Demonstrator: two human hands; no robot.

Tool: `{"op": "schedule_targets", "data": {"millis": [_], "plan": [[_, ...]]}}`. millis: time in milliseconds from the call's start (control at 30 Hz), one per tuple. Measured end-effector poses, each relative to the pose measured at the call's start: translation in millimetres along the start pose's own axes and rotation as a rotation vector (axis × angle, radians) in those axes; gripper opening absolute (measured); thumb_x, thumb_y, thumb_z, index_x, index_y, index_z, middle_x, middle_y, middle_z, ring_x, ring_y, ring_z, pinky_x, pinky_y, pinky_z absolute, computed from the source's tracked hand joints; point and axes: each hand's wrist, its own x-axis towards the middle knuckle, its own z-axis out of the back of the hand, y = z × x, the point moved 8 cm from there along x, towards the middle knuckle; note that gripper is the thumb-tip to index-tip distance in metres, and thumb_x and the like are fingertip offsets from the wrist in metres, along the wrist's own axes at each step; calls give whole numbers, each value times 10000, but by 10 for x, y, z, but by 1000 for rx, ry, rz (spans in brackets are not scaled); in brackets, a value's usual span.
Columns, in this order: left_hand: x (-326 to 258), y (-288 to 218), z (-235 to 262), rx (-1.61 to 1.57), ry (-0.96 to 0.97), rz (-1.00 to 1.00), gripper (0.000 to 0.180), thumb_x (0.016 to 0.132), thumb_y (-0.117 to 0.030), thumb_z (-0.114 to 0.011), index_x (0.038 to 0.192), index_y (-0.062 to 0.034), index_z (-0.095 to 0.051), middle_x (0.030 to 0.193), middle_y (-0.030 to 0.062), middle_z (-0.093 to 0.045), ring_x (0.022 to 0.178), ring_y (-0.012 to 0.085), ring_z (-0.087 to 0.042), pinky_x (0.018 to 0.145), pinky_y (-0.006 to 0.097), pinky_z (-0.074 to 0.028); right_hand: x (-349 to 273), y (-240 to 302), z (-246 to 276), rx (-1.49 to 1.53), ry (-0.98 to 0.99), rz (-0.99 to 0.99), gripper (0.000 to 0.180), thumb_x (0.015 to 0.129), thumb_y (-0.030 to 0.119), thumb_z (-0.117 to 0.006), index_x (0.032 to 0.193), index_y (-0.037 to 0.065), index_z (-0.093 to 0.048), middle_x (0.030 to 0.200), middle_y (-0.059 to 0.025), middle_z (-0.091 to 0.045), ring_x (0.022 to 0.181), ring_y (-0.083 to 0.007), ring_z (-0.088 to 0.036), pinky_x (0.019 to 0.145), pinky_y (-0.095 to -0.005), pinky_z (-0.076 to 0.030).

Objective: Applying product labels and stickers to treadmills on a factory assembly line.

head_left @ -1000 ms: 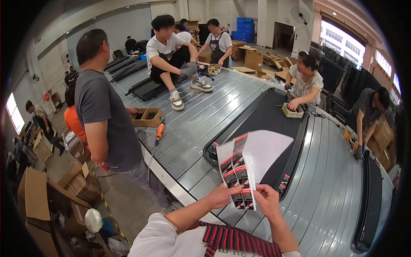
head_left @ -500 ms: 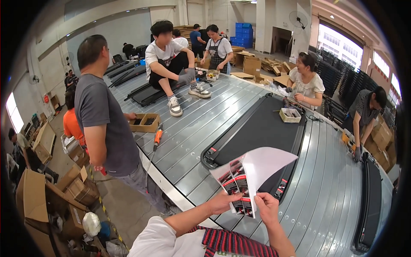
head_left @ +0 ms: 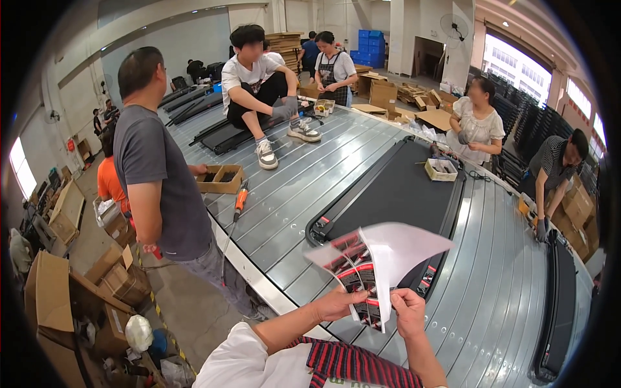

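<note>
My left hand (head_left: 336, 304) is closed on the lower part of a curled sticker sheet (head_left: 359, 279), its thumb lying across the front. Rows of black, red and white labels cover the sheet, and its white back (head_left: 407, 249) bends over to the right. At the sheet's lower right edge, the fingers of my right hand (head_left: 408, 312) pinch together; whether a loose sticker is between them I cannot make out. Beyond the sheet, a long black panel in a frame (head_left: 388, 194) lies on the table, with small red-and-black labels at its near corners.
The ribbed metal table (head_left: 284, 200) holds an orange power screwdriver (head_left: 240, 199), a divided cardboard box (head_left: 220, 180) and a white parts tray (head_left: 441, 170). One person (head_left: 249, 84) sits on it; others stand around. Another black frame (head_left: 557, 310) lies at right. Cartons (head_left: 52, 294) stand at left.
The sticker sheet has bowed more and its upper left has swung outward, while both hands stay on it. Across the table, the person in white has straightened and turned the head.
</note>
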Motion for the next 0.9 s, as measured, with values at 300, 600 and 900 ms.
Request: {"op": "schedule_targets", "data": {"millis": [300,600,900], "plan": [[68,-84,987,250,-657,-212,259,798,-100,-559,1021,30,-541,939,78,-594,814,150,-577,732,304,-474,51,366,371,-57,-286,159,110,853,110,-509,793,23,-539,699,-15,-531,594,-79,-481,531,-222,-397],[425,185,446,345,-349,-55,200,791,-107,-587,958,2,-577,850,36,-596,748,96,-547,671,253,-450,-96,675,-644,-1064,-6,802,130,701,36,-625,820,17,-577,741,-106,-580,669,-242,-569,572,-310,-456],[318,44,218,733,-78,-179,187,748,-121,-618,901,-18,-591,823,14,-587,757,75,-511,686,248,-433,-32,628,-615,-1113,159,615,134,712,49,-608,846,49,-600,778,-90,-572,704,-247,-559,612,-335,-461]]}}
